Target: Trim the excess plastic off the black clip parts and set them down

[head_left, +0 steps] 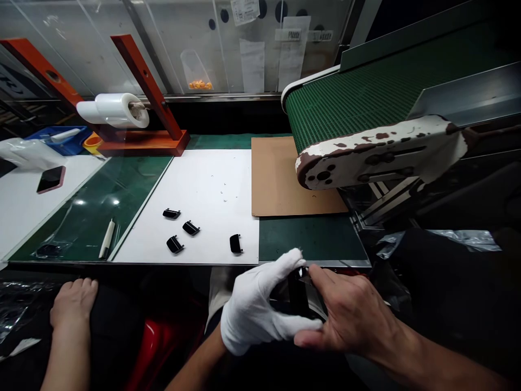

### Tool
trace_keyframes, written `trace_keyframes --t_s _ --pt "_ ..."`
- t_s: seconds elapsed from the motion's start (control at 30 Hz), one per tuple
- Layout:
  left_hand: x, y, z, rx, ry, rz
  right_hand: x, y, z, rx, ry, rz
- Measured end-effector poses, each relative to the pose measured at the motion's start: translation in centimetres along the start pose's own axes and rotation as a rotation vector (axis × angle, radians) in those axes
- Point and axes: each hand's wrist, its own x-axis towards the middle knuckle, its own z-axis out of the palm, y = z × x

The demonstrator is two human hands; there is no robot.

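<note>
My left hand (260,312), in a white glove, is closed around a small black plastic part (298,297) just below the table's front edge. My bare right hand (352,317) meets it from the right. Its index finger and thumb pinch the same part, where a bit of clear film shows at the top. Several more black parts like it lie on the white sheet (203,184), among them one (235,243) nearest my hands and one (175,244) further left.
A cardboard sheet (280,184) lies under the end of a green conveyor belt (366,92) at the right. At the back left stands an orange stand (142,142) with a film roll (114,109). A pen (107,239) and phone (51,179) lie left. Another person's hand (73,301) rests lower left.
</note>
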Motion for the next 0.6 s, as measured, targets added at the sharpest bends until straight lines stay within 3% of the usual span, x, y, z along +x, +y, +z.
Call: trace_keyframes --t_s 0.4,0.6 --pt "-0.9 -0.4 0.6 -0.003 0.029 -0.045 -0.7 0.4 1.0 0.077 -0.078 -0.010" --pt "-1.0 -0.6 0.7 -0.035 0.046 -0.081 -0.8 0.1 1.2 0.050 -0.024 -0.017"
